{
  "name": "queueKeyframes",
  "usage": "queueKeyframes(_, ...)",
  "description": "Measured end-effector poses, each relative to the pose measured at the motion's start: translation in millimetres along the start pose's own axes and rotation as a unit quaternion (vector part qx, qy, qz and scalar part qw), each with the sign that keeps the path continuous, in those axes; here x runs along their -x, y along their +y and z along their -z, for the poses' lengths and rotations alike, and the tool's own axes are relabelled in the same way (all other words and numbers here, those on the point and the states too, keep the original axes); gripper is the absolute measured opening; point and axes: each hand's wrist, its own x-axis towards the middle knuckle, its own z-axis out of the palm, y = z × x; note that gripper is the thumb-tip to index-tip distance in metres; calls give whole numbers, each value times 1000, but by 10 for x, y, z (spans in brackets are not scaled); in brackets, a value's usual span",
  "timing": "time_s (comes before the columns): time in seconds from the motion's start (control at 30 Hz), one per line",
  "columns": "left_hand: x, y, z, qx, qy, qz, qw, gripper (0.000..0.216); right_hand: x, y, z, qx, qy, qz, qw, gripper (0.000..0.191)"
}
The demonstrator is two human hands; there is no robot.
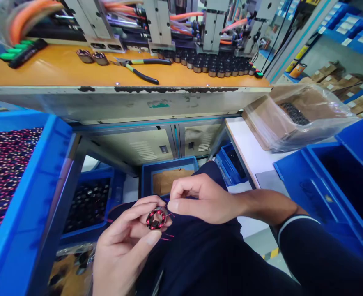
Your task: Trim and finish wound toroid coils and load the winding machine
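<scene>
My left hand [127, 240] is closed around a small ring-shaped motor stator [156, 218], thumb below and fingers behind it. The stator has a dark metal rim and reddish wire coils, with its open centre turned up toward me. Thin pink wire ends [167, 237] stick out on its right side. My right hand [204, 199] is closed in a pinch at the stator's upper right edge, where a thin wire meets the fingertips. The fingertips partly hide that wire. Both hands are above my lap.
A blue bin [53, 135] of wound stators stands at left. On the orange bench [61, 76] lie pliers [141, 65], two stators [92, 57] and rows of dark cylindrical parts [212, 63]. A plastic-lined carton [270, 123] and blue bins [320, 181] are at right.
</scene>
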Motion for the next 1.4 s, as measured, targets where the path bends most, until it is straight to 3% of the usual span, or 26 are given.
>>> queueKeyframes(0.23, -20, 50, -38, -12, 14, 25, 1000, 26, 8, -16, 77, 4, -70, -22, 997, 30)
queueKeyframes(0.37, -36, 63, -12, -30, -7, 24, 999, 21, -7, -1, 157, 42, -24, -31, 998, 25)
queueKeyframes(0.47, -18, 35, 42, -41, -24, 39, 998, 23, -60, -49, 227, 85, -29, -3, 996, 21)
queueKeyframes(0.67, 37, 22, 105, -45, -86, 99, 990, 32, -260, -148, 187, 148, -198, 138, 959, 13)
queueKeyframes(0.73, 45, 41, 105, -50, -77, 105, 990, 33, -275, -142, 152, 168, -182, 148, 958, 14)
queueKeyframes(0.83, 50, 51, 91, -38, -55, 103, 992, 31, -211, -129, 115, 169, -103, 142, 970, 15)
queueKeyframes(0.97, 53, 31, 49, 6, -39, 67, 997, 33, -54, -171, 112, 150, -45, 80, 984, 16)
queueKeyframes(1.1, 47, 29, 28, -8, -61, 43, 997, 28, 39, -250, 117, 117, -58, -21, 991, 12)
queueKeyframes(1.2, 31, 21, 42, -36, -77, 31, 996, 28, 40, -286, 111, 133, -85, -57, 986, 8)
queueKeyframes(1.4, 34, -20, 71, -13, -83, 33, 996, 31, 51, -288, 73, 182, -82, -6, 980, 10)
